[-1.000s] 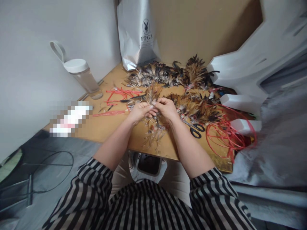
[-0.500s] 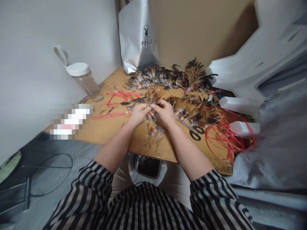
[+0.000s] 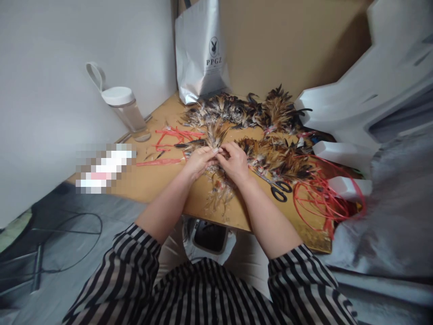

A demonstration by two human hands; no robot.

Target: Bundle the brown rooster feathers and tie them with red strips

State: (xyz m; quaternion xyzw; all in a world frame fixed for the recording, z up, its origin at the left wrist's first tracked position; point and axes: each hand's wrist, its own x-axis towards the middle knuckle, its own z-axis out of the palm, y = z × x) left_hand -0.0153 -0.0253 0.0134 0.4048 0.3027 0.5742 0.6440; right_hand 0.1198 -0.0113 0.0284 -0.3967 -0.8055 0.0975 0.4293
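Brown feathers in a small bunch (image 3: 216, 134) stand up from between my two hands, over the wooden table (image 3: 165, 180). My left hand (image 3: 200, 161) is closed, pinching the quill end of this bunch. Fingers bent, my right hand (image 3: 234, 161) meets it at the same spot, thumb and fingertips together at the quills. Whatever lies between the right fingertips is too small to make out. Loose pale feathers (image 3: 219, 192) lie under my wrists. Just right of my right hand are a row of feather bunches (image 3: 277, 155) and black-handled scissors (image 3: 277, 187).
Another row of feather bunches (image 3: 230, 108) lies along the back, before a silver bag (image 3: 201, 58). Red plastic strips (image 3: 177, 133) lie at left, near a lidded bottle (image 3: 126, 113). A tangle of red strip (image 3: 321, 194) sits at the right edge beside white plastic pieces (image 3: 334, 151).
The right fingers have curled and turned inward over the quill end of the bunch. The whole view has shifted slightly, so the table appears farther right.
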